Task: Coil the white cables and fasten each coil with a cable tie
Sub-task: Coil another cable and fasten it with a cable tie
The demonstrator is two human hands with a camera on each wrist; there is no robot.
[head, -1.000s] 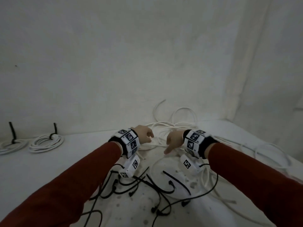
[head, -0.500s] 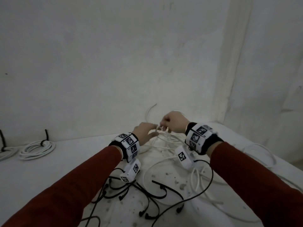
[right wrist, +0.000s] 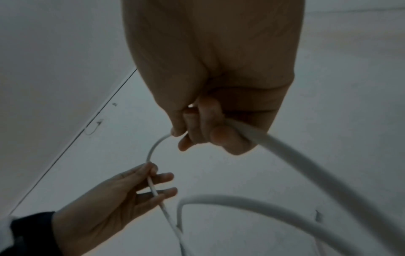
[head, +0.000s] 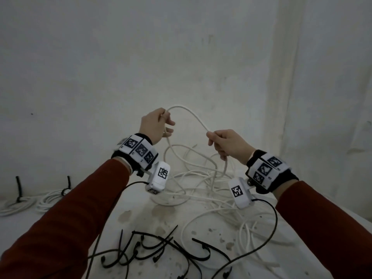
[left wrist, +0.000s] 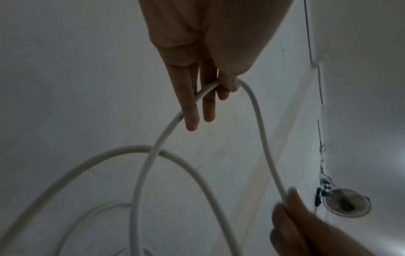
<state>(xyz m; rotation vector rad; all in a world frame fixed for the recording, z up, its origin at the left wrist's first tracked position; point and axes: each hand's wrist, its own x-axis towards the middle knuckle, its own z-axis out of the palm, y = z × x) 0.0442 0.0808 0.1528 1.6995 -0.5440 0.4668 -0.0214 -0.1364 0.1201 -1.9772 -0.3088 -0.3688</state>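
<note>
Lifted clear of the tabletop (head: 60, 220) within the last second: both hands, now raised well above the tangle of loose white cable (head: 201, 178) that they were reaching into a moment ago. Stretched between them, a short arch of white cable (head: 193, 115), sagging at each end into the tangle below and between the wrists. Left hand (head: 156, 125) pinching the cable with thumb against forefinger, the remaining fingers (left wrist: 192, 110) extended and relaxed, the strand running down across them. Right hand (head: 229, 144) closed in a fist round the same cable, lower than the left and apart from it, the free length dropping from beneath the curled fingers (right wrist: 228, 138). Judged from this: one strand singled out and coiling only begun, with no loop yet gathered in either hand and most of the cable still heaped on the surface. Lying untouched nearer the body than both hands, beneath the forearms, a scatter of black cable ties (head: 161, 250). Resting far out beyond the left forearm, against the wall, two finished coils (head: 30, 202) already bound with black ties, a sign of work partly done. Likely snag ahead, given the crossings in the heap: loops catching on one another as the strand is drawn up.
</note>
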